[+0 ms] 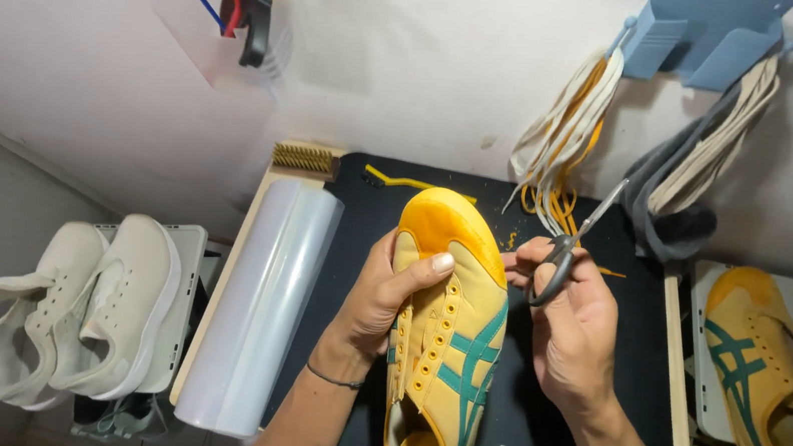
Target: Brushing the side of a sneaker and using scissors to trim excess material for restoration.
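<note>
1. The tabletop [674,388] carries a black mat [535,412] that fills most of it, with a wooden edge showing on either side.
2. A roll of clear film [260,307] lies along the mat's left edge, with a brass-bristled brush [306,158] just beyond its far end.
3. A pair of white sneakers [94,307] sits on a stand to the far left; a second yellow shoe [770,380] rests on a stand to the far right.
4. The yellow sneaker [448,340] with green stripes is held over the middle of the mat, toe pointing away, its eyelets empty.
5. The left hand [382,297] is wrapped around the sneaker's left side, thumb pressed on the upper just behind the toe.
6. The right hand [570,325] is closed on the handles of small scissors [576,240], just right of the toe, blades angled up and away.
7. Bundles of laces [564,133] hang from a blue wall holder [708,29] behind.
</note>
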